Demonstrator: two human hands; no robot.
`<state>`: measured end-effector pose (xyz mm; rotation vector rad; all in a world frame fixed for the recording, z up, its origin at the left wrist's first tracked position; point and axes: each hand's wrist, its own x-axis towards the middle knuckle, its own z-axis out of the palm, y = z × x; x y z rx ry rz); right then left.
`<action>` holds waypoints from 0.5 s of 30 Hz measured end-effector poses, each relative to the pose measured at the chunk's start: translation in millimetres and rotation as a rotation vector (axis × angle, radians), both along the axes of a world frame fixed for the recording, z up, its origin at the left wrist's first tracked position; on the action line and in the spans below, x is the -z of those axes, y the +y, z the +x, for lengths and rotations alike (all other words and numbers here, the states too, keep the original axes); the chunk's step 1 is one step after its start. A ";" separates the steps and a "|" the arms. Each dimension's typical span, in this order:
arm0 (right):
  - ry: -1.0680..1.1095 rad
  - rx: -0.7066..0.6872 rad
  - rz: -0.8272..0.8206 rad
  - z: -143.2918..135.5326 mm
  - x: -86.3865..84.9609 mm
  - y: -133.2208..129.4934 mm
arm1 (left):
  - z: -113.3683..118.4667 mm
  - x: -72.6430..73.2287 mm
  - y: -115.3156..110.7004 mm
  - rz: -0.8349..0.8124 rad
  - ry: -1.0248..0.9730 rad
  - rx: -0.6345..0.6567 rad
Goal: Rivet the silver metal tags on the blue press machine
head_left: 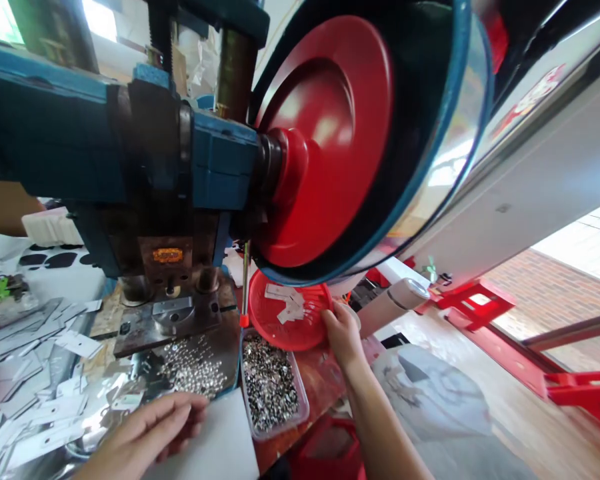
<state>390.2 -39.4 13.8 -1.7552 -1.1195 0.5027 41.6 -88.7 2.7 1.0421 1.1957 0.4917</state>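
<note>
My right hand (343, 330) grips the rim of a round red plastic basket (265, 323), thumb and fingers closed on its right side. Several flat white pieces (291, 308) lie inside the basket, which sits tilted over the back of a clear plastic box (303, 410). That box is filled with small shiny metal parts (270, 387). At the lower left, my left hand (163, 423) hovers with its fingers loosely bent and apart from the thumb; nothing shows in it. Just beyond its fingertips, small silver pieces (195, 367) are scattered at the foot of a blue press machine (225, 160).
The press carries a big red flywheel (325, 200) in a blue guard above the basket. Flat white and grey strips (40, 393) pile up at left. A metal die (173, 317) sits under the ram. A white thermos (395, 303) and red stools (480, 303) stand right.
</note>
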 end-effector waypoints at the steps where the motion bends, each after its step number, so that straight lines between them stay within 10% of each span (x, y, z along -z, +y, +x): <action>1: -0.051 0.012 0.011 2.7 -10.5 -15.9 | 9.4 -0.9 -7.8 -0.145 -0.103 -0.039; 7: -0.256 0.178 -0.022 -5.8 -41.5 -122.4 | 63.9 -5.4 -51.5 -0.789 -0.522 0.002; 15: -0.635 0.129 0.322 -69.2 -16.1 -200.1 | 94.0 1.0 -84.5 -0.875 -0.751 0.111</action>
